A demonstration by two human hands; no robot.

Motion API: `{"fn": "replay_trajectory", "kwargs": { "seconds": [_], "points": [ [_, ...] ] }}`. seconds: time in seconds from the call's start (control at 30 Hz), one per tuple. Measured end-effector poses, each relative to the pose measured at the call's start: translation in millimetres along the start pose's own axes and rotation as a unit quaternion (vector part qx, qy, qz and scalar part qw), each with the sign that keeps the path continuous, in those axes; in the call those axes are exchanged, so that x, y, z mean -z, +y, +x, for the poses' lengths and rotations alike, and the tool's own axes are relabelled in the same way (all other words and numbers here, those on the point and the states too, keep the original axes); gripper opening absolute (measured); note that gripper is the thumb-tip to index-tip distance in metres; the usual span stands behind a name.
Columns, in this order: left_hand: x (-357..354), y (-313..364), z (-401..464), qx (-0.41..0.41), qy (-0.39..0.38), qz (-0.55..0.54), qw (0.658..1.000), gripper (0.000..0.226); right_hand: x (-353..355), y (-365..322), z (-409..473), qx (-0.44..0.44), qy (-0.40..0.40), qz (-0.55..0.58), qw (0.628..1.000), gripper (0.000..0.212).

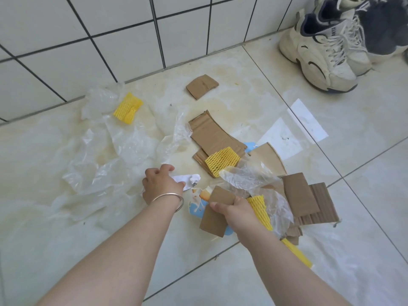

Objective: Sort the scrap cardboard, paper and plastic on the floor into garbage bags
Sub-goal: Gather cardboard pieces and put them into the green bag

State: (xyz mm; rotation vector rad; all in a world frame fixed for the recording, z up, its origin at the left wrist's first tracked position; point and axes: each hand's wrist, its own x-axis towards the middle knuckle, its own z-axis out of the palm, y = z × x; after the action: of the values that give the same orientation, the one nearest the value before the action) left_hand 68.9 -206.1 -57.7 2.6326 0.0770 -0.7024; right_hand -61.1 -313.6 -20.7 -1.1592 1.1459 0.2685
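Scrap lies spread over the tiled floor. My left hand (160,184) grips a torn white paper scrap (187,181) near the middle. My right hand (234,212) holds a brown cardboard piece (215,217) just above the floor. Beside it sit a yellow foam net (260,209) and crumpled clear plastic (249,176). More cardboard pieces (212,134) and another foam net (221,160) lie further out. Large clear plastic sheets (99,164) cover the left side, with a third foam net (128,108) on them. No garbage bag is clearly visible.
A tiled wall (110,29) runs along the back. A pair of white sneakers (324,47) stands at the back right corner. White paper sheets (308,120) lie flat on the right. A small cardboard piece (202,86) sits near the wall.
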Motion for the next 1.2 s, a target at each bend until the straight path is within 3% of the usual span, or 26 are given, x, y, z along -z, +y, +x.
{"fn": "replay_trajectory", "kwargs": {
  "seconds": [0.17,0.23,0.37,0.5,0.6,0.67,0.77,0.87,0.93,1.07,1.2],
  "points": [
    [-4,-12,0,-0.045,-0.011,0.037,0.998,0.034,6,5,2,-0.003,0.001,0.001,1.000,0.021],
    [-2,-14,-3,-0.042,-0.012,0.085,0.995,0.022,7,7,0,0.000,0.005,-0.001,1.000,0.026],
    [4,-15,-20,-0.049,0.027,0.194,0.979,0.022,11,6,-9,0.005,0.011,-0.004,1.000,0.027],
    [15,-8,-47,-0.041,0.053,0.125,0.990,0.016,18,-2,-16,-0.004,-0.002,0.092,0.996,0.022],
    [26,8,-67,-0.030,-0.024,-0.009,0.999,0.013,18,-16,-27,-0.014,-0.042,0.167,0.985,0.030],
    [35,21,-79,-0.021,-0.078,-0.155,0.985,0.004,16,-22,-33,-0.008,-0.059,0.186,0.981,0.033],
    [52,36,-95,-0.005,-0.141,-0.278,0.950,0.014,14,-28,-44,0.020,-0.061,0.185,0.981,0.028],
    [64,43,-106,0.067,-0.161,-0.380,0.908,0.034,14,-30,-50,0.043,-0.068,0.192,0.978,0.024],
    [64,44,-108,0.085,-0.180,-0.401,0.894,0.043,11,-31,-52,0.054,-0.068,0.180,0.980,0.020],
    [62,49,-109,-0.026,-0.180,-0.326,0.928,0.025,-3,-32,-54,0.077,-0.052,0.130,0.987,0.035],
    [60,62,-90,-0.023,-0.168,-0.322,0.931,0.012,-7,-41,-42,0.076,-0.069,0.146,0.984,0.028]
  ]
}}
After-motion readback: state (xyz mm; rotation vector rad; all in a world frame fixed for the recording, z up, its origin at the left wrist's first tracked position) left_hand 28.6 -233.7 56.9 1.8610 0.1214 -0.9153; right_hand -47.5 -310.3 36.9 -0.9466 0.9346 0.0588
